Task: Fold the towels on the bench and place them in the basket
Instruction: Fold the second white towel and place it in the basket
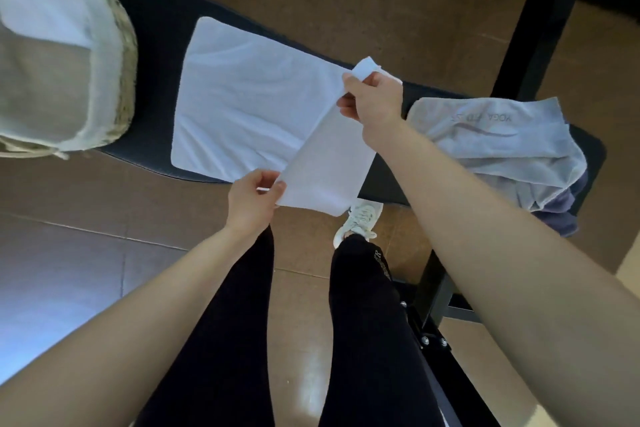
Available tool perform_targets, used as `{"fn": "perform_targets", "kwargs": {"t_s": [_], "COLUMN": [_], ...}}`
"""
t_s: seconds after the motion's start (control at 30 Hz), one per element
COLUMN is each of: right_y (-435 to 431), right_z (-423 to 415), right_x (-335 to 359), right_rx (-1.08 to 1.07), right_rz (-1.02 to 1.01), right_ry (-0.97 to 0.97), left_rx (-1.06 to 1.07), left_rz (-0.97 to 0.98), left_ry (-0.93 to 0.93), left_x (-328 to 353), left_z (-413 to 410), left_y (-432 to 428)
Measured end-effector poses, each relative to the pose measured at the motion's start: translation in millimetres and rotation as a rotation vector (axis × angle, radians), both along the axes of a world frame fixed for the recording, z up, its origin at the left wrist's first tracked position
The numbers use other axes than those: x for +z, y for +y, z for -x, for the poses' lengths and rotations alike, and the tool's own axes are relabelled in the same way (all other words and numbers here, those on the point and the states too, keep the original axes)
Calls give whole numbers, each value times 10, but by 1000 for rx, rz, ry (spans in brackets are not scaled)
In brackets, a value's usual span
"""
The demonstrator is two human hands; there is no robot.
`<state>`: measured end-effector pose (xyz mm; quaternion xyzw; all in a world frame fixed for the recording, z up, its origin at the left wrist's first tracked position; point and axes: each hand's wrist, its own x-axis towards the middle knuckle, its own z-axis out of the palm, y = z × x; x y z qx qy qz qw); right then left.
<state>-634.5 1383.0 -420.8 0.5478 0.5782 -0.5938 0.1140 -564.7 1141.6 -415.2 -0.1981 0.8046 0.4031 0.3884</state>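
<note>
A white towel (249,104) lies spread on the black padded bench (156,21), with its right end lifted off the pad. My left hand (251,201) pinches the near corner of that lifted end. My right hand (372,99) pinches the far corner, which sticks up above my fingers. A cream fabric basket (104,55) stands at the bench's left end with a folded white towel (41,10) inside it. A grey towel (502,142) lies crumpled on the bench's right end, over a darker one (561,218).
The bench's black metal frame (540,28) rises at the upper right, and its base bars (433,288) run along the floor near my right leg. My legs and one white shoe (360,218) stand close to the bench on a brown tiled floor.
</note>
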Motion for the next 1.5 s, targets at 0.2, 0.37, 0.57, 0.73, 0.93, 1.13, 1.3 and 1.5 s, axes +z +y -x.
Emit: {"fn": "perform_targets", "kwargs": {"t_s": [0.2,0.37,0.57,0.73,0.93,1.13,1.3,1.5], "right_y": [-606,-958,-1414,-1789,-1999,-1769,-1485,-1608], "right_z": [527,886,1300,1541,1606,1335,364,-823], "right_x": [-35,-61,-183,-339,-445,-386,-445,-581], "right_rx": [32,37,104,184,286,444,306,11], "right_rz": [-3,-113,-239,-281,-204,40,-274,-243], "right_ry": [37,52,68,69,93,169,-14,-388], "left_rx": [88,185,214,178,105,41,-71,-68], "left_rz": [177,149,121,193,310,394,367,400], "left_ry": [56,57,78,63,36,108,155,116], "left_x": [-64,-70,-108,-205,-440,-655,-706,-764], "left_z": [320,530,811,967,1069,1119,1165,1165], "left_y": [-529,-754,-1129,-1392,-1575,-1689,-1561,-1471]}}
